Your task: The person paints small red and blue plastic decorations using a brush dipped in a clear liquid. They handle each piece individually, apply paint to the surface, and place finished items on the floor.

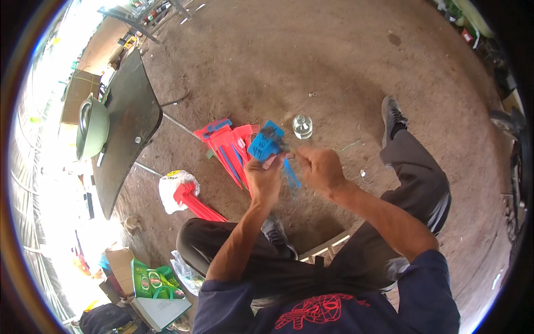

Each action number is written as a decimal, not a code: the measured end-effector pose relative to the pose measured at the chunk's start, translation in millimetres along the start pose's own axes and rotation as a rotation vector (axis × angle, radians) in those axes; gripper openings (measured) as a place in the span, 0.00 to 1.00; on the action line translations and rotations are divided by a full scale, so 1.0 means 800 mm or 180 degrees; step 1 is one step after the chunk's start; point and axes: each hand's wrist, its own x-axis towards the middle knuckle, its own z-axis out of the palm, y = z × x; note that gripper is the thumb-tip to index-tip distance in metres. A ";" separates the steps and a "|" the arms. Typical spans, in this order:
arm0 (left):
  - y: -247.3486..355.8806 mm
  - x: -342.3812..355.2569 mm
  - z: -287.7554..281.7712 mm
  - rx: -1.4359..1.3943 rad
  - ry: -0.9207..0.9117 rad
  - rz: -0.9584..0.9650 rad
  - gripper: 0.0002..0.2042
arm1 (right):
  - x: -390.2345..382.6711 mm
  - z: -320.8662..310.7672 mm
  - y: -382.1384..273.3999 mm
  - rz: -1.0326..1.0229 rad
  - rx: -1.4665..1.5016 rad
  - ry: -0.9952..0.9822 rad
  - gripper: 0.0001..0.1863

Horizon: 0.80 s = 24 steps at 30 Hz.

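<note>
My left hand (262,181) grips a blue plastic tag (261,147) with dark markings, raised in front of me. A narrow blue strap (291,175) hangs just right of it. My right hand (324,170) is closed beside the tag, fingertips close to its right edge; what they hold is too small to make out. Beyond and left of my hands a pile of red tags (228,153) with some blue ones lies on the dirt floor. Another red bundle (206,209) lies partly on a white plastic bag (169,193).
A clear bottle (302,128) stands beyond my hands. A dark low table (123,161) with a pale green basin (92,131) is at left. A green printed bag (153,281) and cardboard box (118,261) sit lower left. My legs and shoes flank the work area.
</note>
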 end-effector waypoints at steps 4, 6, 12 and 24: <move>0.000 0.001 0.000 -0.0087 0.0086 -0.0228 0.08 | 0.002 -0.006 0.004 -0.0202 -0.0162 0.0119 0.07; -0.001 0.002 0.000 -0.0295 -0.0076 -0.0180 0.09 | 0.002 0.003 0.020 -0.0078 -0.0233 0.0093 0.07; -0.001 0.001 -0.002 0.0091 -0.0054 -0.0161 0.09 | 0.006 -0.007 0.013 -0.0030 -0.0228 -0.0021 0.04; -0.005 0.003 -0.016 0.0425 -0.0141 -0.0042 0.07 | -0.005 -0.008 -0.004 -0.0296 -0.0116 -0.0119 0.04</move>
